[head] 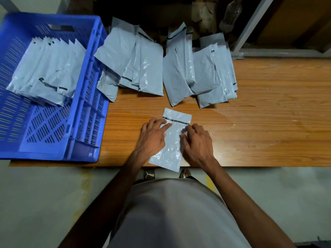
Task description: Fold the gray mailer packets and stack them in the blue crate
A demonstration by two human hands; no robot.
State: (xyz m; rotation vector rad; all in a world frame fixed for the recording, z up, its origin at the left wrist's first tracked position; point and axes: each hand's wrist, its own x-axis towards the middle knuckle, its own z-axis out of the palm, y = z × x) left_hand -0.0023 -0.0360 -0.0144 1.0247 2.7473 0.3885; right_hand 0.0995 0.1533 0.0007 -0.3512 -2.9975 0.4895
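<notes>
The left hand (152, 136) lies flat on one gray packet (170, 140), fingers straight and pressing down, the pointer finger reaching toward the dark strip near the packet's top. The right hand (197, 140) rests on the packet's other edge with its fingers curled; it looks like they pinch the plastic there, but I can't be sure. The packet lies long and narrow at the near edge of the wooden table (268, 113), right in front of the person, and its bottom corner pokes just over the edge. I think it is in the middle of being folded.

Up at 12 o'clock from the hands sit two messy heaps of packets, one pile (132, 65) toward 11 o'clock and another pile (202, 72) toward 1 o'clock. These look like they are waiting their turn.

Over at 10 o'clock is the blue crate (86, 122), touching the nearer heap. Inside it a neat row of folded packets (48, 68) leans together along the far side. Much of the crate floor shows bare, so a good bit is done, but plenty is left.
</notes>
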